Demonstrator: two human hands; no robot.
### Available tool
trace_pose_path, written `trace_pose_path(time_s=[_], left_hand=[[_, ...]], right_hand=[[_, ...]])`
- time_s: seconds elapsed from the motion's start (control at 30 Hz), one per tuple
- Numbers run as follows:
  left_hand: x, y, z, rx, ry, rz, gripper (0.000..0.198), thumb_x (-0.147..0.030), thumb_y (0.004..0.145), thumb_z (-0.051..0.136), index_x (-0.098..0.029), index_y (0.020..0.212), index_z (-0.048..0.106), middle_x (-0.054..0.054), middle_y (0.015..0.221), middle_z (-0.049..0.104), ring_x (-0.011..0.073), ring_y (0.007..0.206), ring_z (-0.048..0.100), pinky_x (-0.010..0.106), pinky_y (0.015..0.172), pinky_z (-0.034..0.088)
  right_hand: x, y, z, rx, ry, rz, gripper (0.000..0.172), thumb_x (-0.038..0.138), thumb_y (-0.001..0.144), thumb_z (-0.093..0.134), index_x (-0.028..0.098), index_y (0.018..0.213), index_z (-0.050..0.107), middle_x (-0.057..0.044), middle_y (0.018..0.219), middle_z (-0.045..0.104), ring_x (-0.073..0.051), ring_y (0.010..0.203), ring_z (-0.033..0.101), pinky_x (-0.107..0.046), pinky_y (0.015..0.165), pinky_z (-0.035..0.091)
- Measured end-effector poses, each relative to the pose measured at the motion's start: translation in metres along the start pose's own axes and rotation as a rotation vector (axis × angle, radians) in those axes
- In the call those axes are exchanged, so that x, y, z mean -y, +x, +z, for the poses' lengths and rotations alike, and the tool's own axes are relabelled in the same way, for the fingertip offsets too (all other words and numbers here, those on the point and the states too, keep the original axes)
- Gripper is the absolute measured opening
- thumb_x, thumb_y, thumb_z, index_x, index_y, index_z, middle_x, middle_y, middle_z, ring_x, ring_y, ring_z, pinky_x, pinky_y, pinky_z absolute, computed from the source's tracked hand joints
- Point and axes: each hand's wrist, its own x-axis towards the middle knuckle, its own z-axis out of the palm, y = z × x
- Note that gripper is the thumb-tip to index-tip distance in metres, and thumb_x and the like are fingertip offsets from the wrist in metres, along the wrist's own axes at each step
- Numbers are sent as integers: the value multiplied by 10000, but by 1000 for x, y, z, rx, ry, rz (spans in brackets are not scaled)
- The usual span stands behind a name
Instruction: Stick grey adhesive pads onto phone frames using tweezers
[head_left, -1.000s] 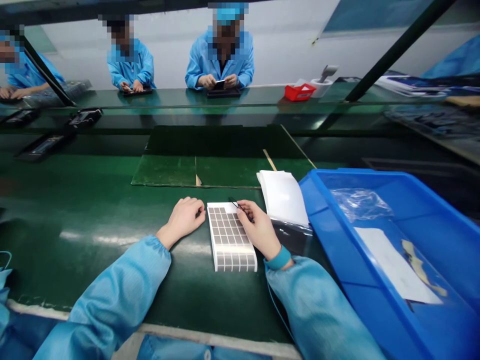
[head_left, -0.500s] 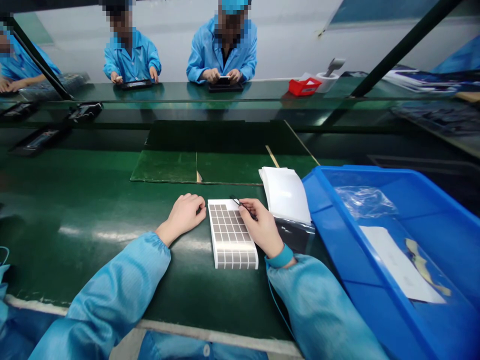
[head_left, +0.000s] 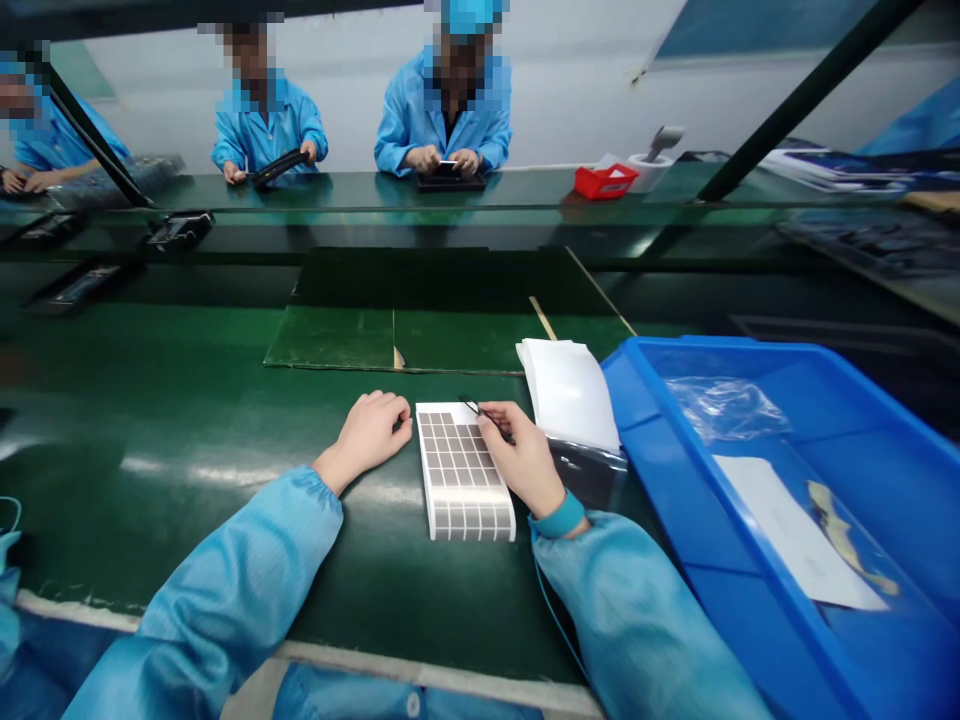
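Observation:
A sheet of grey-brown square labels on white backing [head_left: 459, 470] lies on the green bench mat [head_left: 150, 400], directly in front of me. My left hand [head_left: 367, 432] rests at the sheet's left edge, fingers curled and holding nothing. My right hand [head_left: 521, 460] lies over the sheet's upper right corner, pinching thin black tweezers [head_left: 480, 410] whose tips point up and left. A blue wrist strap [head_left: 556, 517] circles my right wrist, with a thin cord trailing down from it. A stack of white paper [head_left: 568, 393] sits just beyond my right hand.
A large blue plastic tray [head_left: 750, 352] to my right holds a clear plastic bag [head_left: 724, 410] and white paper [head_left: 787, 530]. A dark bag [head_left: 586, 475] lies under the stack. Across a glass-topped divider, co-workers in blue smocks handle small devices.
My hands, the tweezers and the sheet stay in nearly the same place. The view has shifted only slightly, and a co-worker across the bench now lifts a dark tray.

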Motion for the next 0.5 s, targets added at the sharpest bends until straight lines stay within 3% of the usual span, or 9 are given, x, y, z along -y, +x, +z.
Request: trace_pose_path(time_s=[0.5], left_hand=[[-1,0,0,-3,3,-9,104,-220,891,533,-218,806,593,9,773,615,185,792,536,325,729,355]], right_hand=[[6,0,-1,17,-32,-31,251,376,920,551,200,1078,636,-85,941,721,-246,872,682,-410,829,545]])
